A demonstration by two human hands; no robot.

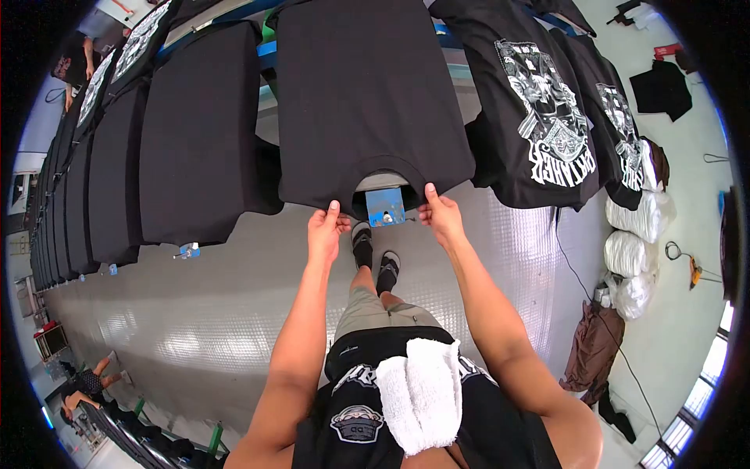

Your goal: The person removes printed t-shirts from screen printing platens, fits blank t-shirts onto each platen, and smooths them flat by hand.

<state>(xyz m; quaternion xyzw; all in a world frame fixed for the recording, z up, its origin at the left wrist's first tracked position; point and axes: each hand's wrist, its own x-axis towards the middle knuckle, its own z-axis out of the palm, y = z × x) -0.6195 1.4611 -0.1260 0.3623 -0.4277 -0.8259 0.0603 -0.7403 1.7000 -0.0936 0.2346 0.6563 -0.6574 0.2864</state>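
A plain black T-shirt (pixel 367 86) lies stretched over a flat board in front of me, its collar towards me. My left hand (pixel 325 228) pinches the shirt's edge just left of the neck opening. On the other side of the collar, my right hand (pixel 442 214) grips the edge between thumb and fingers. Between the hands, a scuffed blue metal bracket (pixel 386 207) shows at the neck opening. The shirt's far end runs out of the top of the view.
More black shirts (pixel 199 141) on boards line up to the left. Printed black shirts (pixel 547 117) hang to the right. White wrapped bundles (pixel 629 254), a brown cloth (pixel 595 344) and a cable lie by the right wall. Other people are at the left edge.
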